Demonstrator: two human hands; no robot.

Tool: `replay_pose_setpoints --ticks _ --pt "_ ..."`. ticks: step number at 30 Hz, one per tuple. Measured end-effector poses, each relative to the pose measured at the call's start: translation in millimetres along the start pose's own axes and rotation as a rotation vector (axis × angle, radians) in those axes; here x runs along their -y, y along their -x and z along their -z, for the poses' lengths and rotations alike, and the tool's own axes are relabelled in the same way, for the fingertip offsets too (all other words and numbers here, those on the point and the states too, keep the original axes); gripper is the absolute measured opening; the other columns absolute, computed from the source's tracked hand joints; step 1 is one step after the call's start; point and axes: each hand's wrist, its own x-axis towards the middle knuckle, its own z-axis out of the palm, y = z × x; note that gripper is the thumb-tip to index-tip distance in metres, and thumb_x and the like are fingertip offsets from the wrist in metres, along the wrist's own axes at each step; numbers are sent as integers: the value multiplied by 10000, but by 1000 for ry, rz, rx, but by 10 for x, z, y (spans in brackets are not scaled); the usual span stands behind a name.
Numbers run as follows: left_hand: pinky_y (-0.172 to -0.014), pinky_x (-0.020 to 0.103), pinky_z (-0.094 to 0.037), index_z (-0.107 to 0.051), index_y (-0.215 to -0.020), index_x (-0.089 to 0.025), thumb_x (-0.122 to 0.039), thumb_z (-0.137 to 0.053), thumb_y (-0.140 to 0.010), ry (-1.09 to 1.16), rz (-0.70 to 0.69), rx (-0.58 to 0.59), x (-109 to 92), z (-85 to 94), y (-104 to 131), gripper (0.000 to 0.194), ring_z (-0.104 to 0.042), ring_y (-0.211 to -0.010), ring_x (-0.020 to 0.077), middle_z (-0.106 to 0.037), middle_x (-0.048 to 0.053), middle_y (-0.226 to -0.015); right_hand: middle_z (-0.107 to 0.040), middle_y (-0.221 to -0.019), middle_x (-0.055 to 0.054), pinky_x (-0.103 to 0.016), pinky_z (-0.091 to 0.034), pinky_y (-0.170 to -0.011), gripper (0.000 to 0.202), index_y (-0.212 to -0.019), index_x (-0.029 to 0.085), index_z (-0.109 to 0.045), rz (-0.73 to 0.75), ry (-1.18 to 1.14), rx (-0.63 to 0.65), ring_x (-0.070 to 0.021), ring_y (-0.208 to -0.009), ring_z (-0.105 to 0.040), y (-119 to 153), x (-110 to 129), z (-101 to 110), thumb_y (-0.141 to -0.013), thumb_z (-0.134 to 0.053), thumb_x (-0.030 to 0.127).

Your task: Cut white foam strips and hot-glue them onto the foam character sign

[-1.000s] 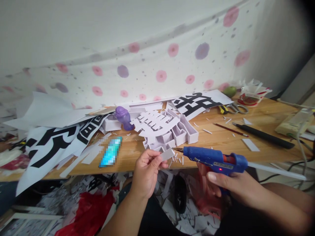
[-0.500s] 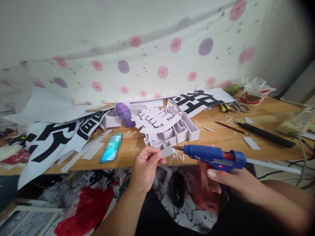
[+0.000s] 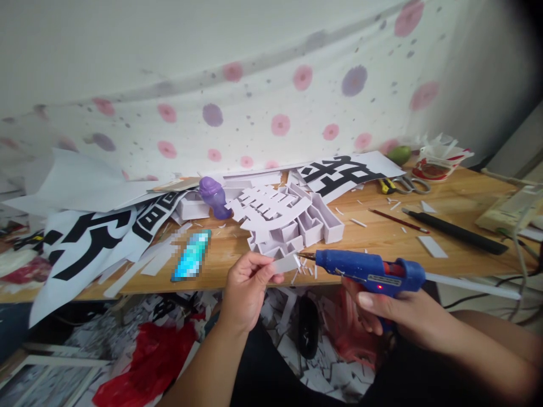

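Note:
Between the thumb and fingers of my left hand (image 3: 250, 285) is a small white strip (image 3: 286, 264), held near the table's front edge. My right hand (image 3: 382, 308) is wrapped around the handle of a blue hot glue gun (image 3: 365, 267), its red light lit and a long glue stick (image 3: 470, 285) sticking out of the back. The gun's nozzle points left at the right end of the strip; whether it touches cannot be made out. Just beyond lie white box-like cut shapes (image 3: 311, 229), with a flat white cut-out character (image 3: 271, 206) on top.
On the wooden table (image 3: 373, 232) are a purple bottle (image 3: 215, 198), a pixelated phone-like object (image 3: 192, 255), a black-handled knife (image 3: 456, 232), a pencil (image 3: 399, 220), scissors (image 3: 411, 183) and a tub (image 3: 441, 161). Printed character sheets (image 3: 91, 237) lie left. Scraps and a red bag (image 3: 146, 362) fill the floor.
My left hand has shifted very slightly left with the strip. The glue gun stays almost in the same place, its nozzle still at the strip's end.

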Motion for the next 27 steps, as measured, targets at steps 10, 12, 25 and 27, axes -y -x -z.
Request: replay_pose_setpoints --ticks 10,12,25,27 --pt "-606 239 -488 -608 -749 -160 -192 -713 -693 -4 -43 9 -4 20 -18 123 -598 -584 104 -630 -10 -636 -526 -550 -9 -194 -381 -498 419 -780 139 -519 -2 40 20 -104 -520 -509 12 42 5 -801 -580 553" --pt "-602 231 -484 -608 -750 -160 -188 -711 -694 -2 -50 10 -4 34 -27 121 -598 -589 102 -631 -9 -642 -525 -555 -10 -189 -379 -497 421 -757 138 -517 -12 50 21 -99 -520 -503 16 16 8 -806 -575 551" --pt "-610 239 -490 -561 -770 -166 -219 -723 -681 88 46 -25 2 -40 -48 192 -569 -606 101 -593 -19 -635 -508 -550 -19 -198 -405 -471 424 -673 149 -501 68 11 5 -109 -504 -494 22 19 18 -807 -567 545" --pt "-634 227 -487 -555 -804 -170 -203 -712 -697 106 42 -30 7 -23 -79 193 -570 -632 93 -588 -21 -660 -509 -548 -24 -194 -392 -458 422 -643 148 -505 90 -40 1 -107 -495 -491 9 -1 25 -823 -555 527"
